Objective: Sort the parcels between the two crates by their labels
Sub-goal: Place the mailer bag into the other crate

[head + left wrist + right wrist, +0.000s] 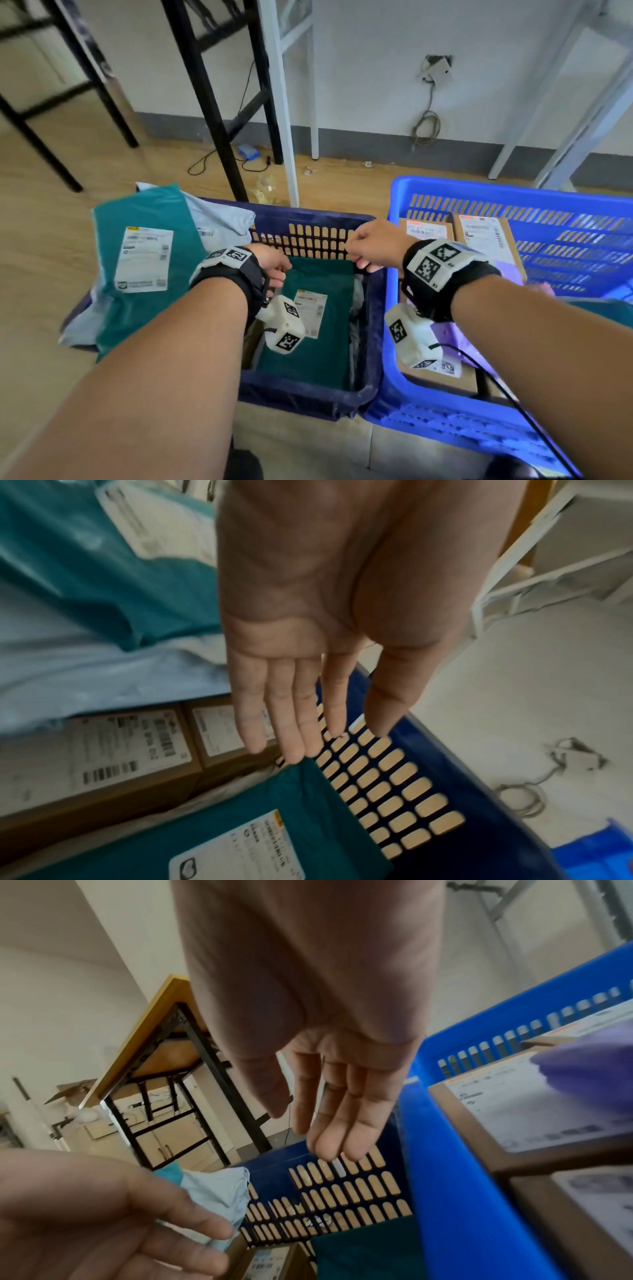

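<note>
Both hands hover over the dark crate [373, 308], fingers straight and holding nothing. The left hand [272, 265] is just above a teal parcel [318, 346]; the right hand [373, 245] is near the blue crate [513, 192].

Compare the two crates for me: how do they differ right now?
The dark blue crate is navy; the bright blue crate is lighter and looks larger. The dark one holds a teal mailer on top, label up; the bright one shows cardboard boxes and a purple mailer. Both have slotted walls and stand side by side on the floor.
</note>
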`<state>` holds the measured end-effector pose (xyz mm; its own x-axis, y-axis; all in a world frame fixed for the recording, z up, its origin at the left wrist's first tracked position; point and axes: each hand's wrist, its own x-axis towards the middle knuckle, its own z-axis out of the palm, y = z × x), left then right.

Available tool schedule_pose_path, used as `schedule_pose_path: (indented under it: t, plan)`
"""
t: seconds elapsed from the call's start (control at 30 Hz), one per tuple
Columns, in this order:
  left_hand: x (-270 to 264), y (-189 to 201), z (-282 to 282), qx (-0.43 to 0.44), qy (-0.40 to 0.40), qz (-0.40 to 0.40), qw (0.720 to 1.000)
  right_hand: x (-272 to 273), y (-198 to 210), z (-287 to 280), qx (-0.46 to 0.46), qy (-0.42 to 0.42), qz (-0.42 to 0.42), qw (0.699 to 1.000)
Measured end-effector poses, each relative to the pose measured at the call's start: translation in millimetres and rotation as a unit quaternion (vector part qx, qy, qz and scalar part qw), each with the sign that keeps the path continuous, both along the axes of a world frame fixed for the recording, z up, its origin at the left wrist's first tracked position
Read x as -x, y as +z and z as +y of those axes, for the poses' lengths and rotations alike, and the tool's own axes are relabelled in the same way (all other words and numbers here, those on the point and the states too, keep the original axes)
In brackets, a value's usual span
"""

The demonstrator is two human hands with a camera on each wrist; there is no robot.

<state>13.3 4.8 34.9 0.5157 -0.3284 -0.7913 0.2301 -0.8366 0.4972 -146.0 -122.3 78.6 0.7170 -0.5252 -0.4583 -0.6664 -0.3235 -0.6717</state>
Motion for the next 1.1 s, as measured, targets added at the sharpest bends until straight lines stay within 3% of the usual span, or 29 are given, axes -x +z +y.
schedule_pose_path:
  t: [0.13, 0.2, 0.3, 0.43, 0.57, 0.67, 0.87, 1.1]
  plan:
    - [-14, -42, -16, -0.03, -0.03, 0.017, 0.999, -18, -19, 1, -0.04, -0.014, 0.004, 0.999]
    - [-13, -51, -24, -0.027, -0.077, 0.024, 0.996, -26, -23, 0, -0.072, 0.006, 0.04, 0.997]
    - [-5, -59, -34, -0.019, -0.084, -0.005, 0.996, -37, -24, -3, -0.082, 0.036, 0.084, 0.992]
    - [-4, -83, -37, -0.077, -0.106, -0.007, 0.991, -48, -26, -9, -0.139, 0.041, 0.104, 0.984]
    - [-9, -103, -27, -0.159, -0.175, -0.057, 0.97, -58, -34, -18, -0.108, 0.033, 0.092, 0.989]
    - [-13, -118, -24, -0.172, -0.157, -0.034, 0.972, -62, -39, -22, -0.108, 0.037, 0.096, 0.989]
    - [-22, -127, -27, -0.17, -0.134, -0.025, 0.976, -63, -36, -24, -0.098, 0.044, 0.095, 0.99]
    - [-22, -120, -30, -0.174, -0.17, -0.043, 0.969, -59, -40, -24, -0.112, 0.026, 0.097, 0.989]
